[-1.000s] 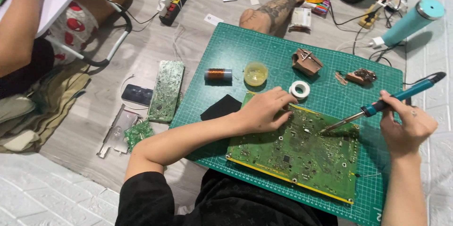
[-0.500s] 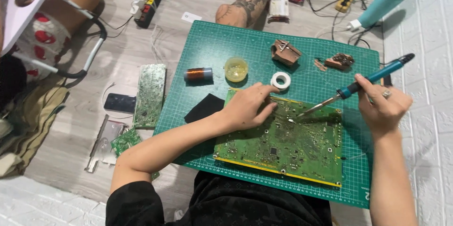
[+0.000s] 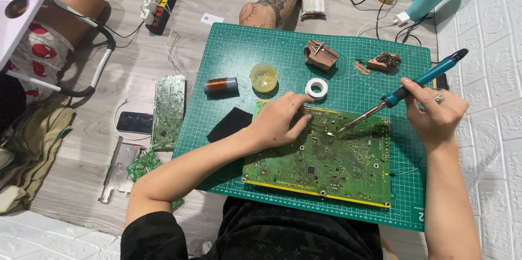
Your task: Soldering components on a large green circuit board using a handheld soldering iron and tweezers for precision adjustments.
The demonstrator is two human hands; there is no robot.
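From the head camera, your left hand (image 3: 280, 120) lies palm-down on the upper left part of the large green circuit board (image 3: 321, 157), fingers stretched out and close together, their tips pressing the board just left of the iron's tip. Your right hand (image 3: 435, 116) pinches a teal soldering iron (image 3: 413, 86) like a pen, thumb and first fingers closed round its dark grip, a ring on one finger. The iron slants down to the left, and its metal tip touches the board near the top edge, just beside your left fingertips.

The board rests flat on a green cutting mat (image 3: 239, 59) spread on the floor in front of you. Above the board on the mat sit a white tape roll (image 3: 316, 88), a small yellowish round tub (image 3: 263, 77) and a copper wire spool (image 3: 221, 85); a black pad (image 3: 229, 123) lies beside your left wrist. Two brown component scraps (image 3: 321, 55) lie near the mat's far edge. Left of the mat, on the floor, lie a narrow circuit board (image 3: 168, 110) and a phone (image 3: 134, 122). Another person's tattooed leg (image 3: 274, 2) rests beyond the mat.
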